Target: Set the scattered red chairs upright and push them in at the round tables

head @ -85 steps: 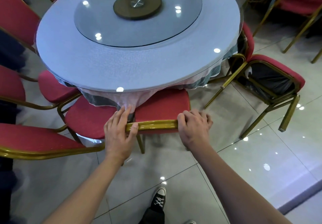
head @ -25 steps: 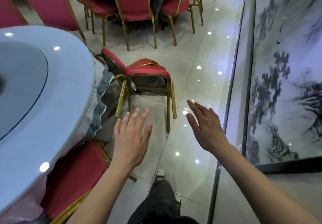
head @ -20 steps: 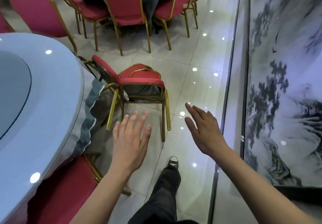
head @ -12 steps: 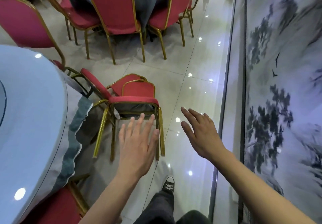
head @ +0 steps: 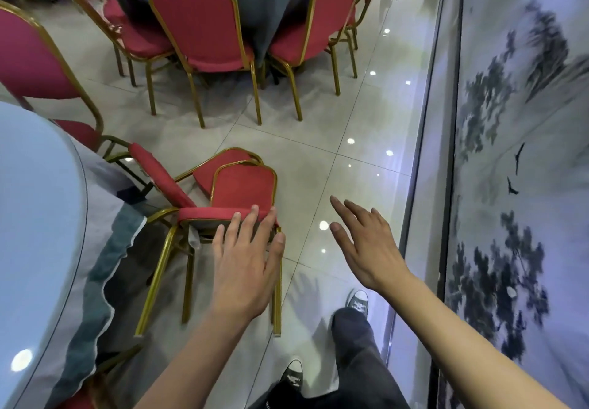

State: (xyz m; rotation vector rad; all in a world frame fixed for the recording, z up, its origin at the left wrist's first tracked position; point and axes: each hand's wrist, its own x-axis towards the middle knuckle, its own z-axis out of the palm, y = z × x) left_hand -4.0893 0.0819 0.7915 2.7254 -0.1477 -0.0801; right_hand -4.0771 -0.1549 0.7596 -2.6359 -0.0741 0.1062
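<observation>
Beside round table: tipped red chair (seat underside partly hidden); left hand, right hand spread, empty.

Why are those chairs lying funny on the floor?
Two red chairs beside the near table are tipped over, backs on the floor and gold legs pointing toward the camera. The chairs at the far table stand upright.
</observation>
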